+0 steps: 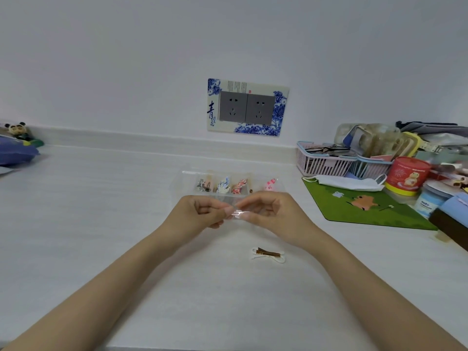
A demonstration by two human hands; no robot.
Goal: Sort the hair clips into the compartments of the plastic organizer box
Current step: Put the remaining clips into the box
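A clear plastic organizer box [182,182] lies on the white table, just beyond my hands. Its compartments hold a silver clip [203,185], a white-blue clip [224,185], a red patterned clip [238,186] and a pink clip [269,184]. My left hand [202,211] and my right hand [268,211] meet in front of the box, fingertips pinching a small clear plastic piece [238,214] between them. A white bow clip with a gold bar [269,255] lies on the table below my right hand.
A green mat [364,206] with a white face mask [349,182] lies to the right. Behind it stand pink baskets [326,162], a red tub [407,174] and piled clutter. A panda figure [19,130] and a blue bag sit far left. A wall socket [247,107] is behind.
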